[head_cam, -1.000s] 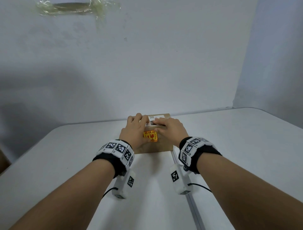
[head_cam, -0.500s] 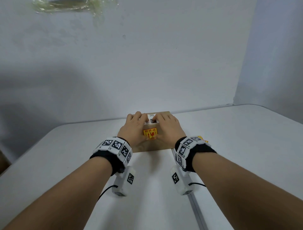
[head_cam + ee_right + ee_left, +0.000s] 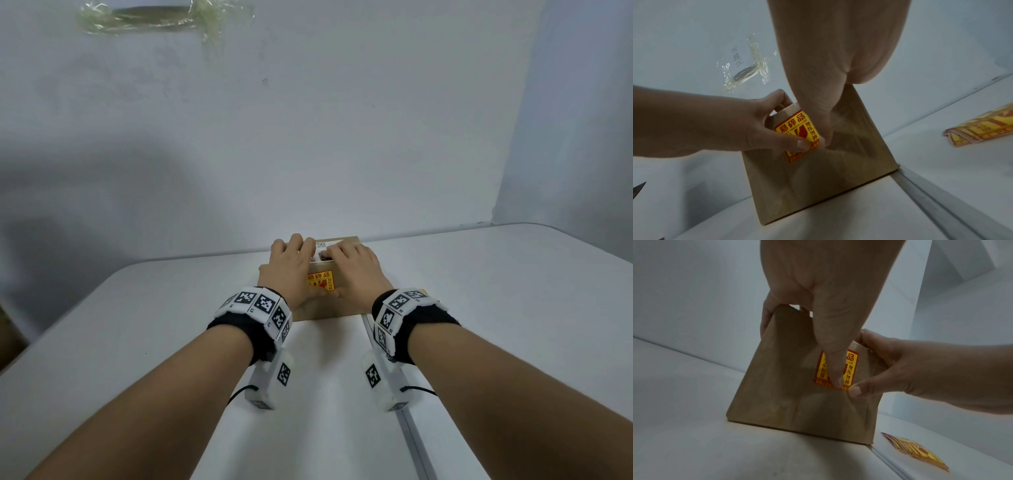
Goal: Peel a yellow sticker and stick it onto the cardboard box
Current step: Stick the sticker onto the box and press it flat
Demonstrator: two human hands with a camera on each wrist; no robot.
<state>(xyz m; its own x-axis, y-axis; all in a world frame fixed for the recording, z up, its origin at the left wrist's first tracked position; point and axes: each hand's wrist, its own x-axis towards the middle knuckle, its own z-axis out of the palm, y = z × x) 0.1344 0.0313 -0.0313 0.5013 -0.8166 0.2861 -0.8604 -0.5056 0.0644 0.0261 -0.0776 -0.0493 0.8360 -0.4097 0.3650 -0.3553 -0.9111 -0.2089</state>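
White wall backs a white surface (image 3: 513, 308), and the cardboard box (image 3: 329, 308) sits near its far edge, at 12 o'clock from the person. Both hands rest on the box. The left hand (image 3: 289, 270) drapes over the top, fingers curled around the far edge and upper left corner, thumb laid down the near face across the yellow sticker (image 3: 320, 280) — a grasping grip on the box. The right hand (image 3: 356, 267) mirrors it from the 3 o'clock side: fingers hooked over the top and right edge, thumb tip pressing the sticker's lower right corner.

The sticker, yellow with red print, lies flat on the near face, just right of centre, between the 2 thumbs. A white barcode label (image 3: 322, 255) shows on the top between the fingers.

At 4 o'clock from the box, a small stack of yellow stickers (image 3: 918, 452) lies on the surface, well apart from the hands. High on the wall at 11 o'clock — a crumpled patch of clear tape (image 3: 144, 19).
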